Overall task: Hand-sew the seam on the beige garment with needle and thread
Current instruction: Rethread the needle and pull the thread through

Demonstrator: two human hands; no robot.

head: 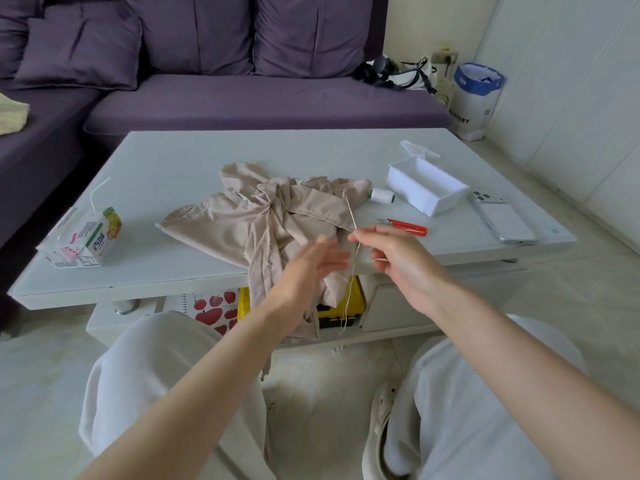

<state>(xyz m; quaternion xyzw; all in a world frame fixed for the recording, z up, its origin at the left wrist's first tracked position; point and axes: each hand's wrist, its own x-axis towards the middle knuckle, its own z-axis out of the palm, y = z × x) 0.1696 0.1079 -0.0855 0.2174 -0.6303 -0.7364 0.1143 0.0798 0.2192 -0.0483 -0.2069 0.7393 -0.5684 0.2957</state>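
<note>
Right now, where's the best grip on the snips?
Grip the red handle end of the snips, pinching across both arms from above, coming in from the right. They lie flat on the table with the blades pointing left toward the garment, so the right end is blunt and has bare table around it.

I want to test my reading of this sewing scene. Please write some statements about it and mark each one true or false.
1. The right hand pinches the thread. True.
2. The red snips lie on the table beside the beige garment. True.
3. The left hand holds the snips. False: the left hand is open and holds nothing.
4. The spool stands inside the white box. False: the spool lies on the table, outside the white box.
5. The garment lies wholly on the table. False: part hangs over the near edge.
</note>
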